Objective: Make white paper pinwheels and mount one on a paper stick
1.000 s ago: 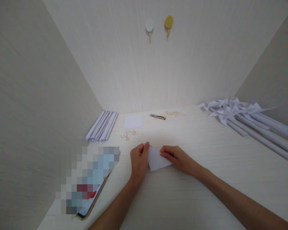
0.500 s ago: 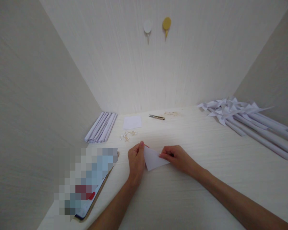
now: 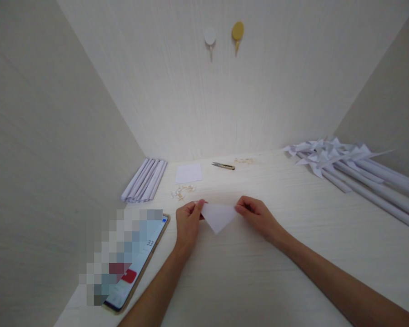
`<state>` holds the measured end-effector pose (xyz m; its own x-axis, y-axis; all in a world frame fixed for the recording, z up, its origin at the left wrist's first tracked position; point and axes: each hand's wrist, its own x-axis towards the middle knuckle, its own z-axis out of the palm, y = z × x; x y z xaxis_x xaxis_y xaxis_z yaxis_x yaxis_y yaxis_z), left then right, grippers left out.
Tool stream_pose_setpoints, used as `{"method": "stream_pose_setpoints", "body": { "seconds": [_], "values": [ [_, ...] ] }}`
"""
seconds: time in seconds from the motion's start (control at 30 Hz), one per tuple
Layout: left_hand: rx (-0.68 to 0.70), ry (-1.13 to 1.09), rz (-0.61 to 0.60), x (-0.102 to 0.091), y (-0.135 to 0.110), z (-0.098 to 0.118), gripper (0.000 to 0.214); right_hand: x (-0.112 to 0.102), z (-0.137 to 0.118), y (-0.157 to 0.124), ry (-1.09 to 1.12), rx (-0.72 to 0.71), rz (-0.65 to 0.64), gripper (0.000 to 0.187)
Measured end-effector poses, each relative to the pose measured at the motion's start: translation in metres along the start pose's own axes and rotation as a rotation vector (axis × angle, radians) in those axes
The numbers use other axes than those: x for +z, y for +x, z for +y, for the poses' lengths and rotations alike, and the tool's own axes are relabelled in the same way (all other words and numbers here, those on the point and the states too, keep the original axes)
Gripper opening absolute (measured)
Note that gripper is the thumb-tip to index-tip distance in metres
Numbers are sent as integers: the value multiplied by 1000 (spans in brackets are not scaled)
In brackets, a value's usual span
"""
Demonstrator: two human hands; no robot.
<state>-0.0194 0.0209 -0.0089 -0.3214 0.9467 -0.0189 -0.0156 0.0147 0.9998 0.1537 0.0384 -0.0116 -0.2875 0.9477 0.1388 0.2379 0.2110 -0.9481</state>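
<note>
A white sheet of paper (image 3: 218,218), folded into a triangle, is stretched between my hands above the table, its point towards me. My left hand (image 3: 188,222) pinches the left corner between thumb and fingers. At the right corner, the fingertips of my right hand (image 3: 257,214) are closed on the paper. Just beyond my left hand lies a small scatter of cotton-swab-like pieces (image 3: 182,191). A flat white stack of paper (image 3: 188,173) rests behind them.
Rolled paper tubes (image 3: 145,180) lie at the back left. A phone (image 3: 136,268), partly blurred, is at the left. Thread snips (image 3: 223,166) and small pale bits (image 3: 244,161) lie by the back wall. Paper pinwheels on tubes (image 3: 341,159) are piled at right. Two hooks (image 3: 237,32) hang on the wall.
My right hand has moved up and a little away from my left. The folded paper has turned, so its long edge now runs level between both hands.
</note>
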Motion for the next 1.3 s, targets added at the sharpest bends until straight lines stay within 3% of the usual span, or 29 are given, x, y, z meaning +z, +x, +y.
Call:
{"method": "stream_pose_setpoints", "body": {
  "seconds": [0.13, 0.3, 0.63, 0.9, 1.13, 1.3],
  "values": [
    [-37, -1, -104, 5, -5, 5, 18, -1, 5, 2, 219, 62, 207, 26],
    [-126, 38, -251, 9, -9, 6, 16, -2, 11, 5, 426, 98, 315, 25],
    [-197, 133, -366, 8, -8, 5, 29, -4, 12, 6, 510, 105, 295, 26],
    [-239, 86, -603, 3, -5, 2, 21, -5, 11, 5, 555, 133, 293, 28],
    [-254, 151, -554, 3, -7, 4, 27, -5, 9, 5, 573, 136, 289, 29],
    [-159, 163, -629, 2, -7, 5, 23, -5, 6, 5, 602, 151, 299, 30]
  ]
}}
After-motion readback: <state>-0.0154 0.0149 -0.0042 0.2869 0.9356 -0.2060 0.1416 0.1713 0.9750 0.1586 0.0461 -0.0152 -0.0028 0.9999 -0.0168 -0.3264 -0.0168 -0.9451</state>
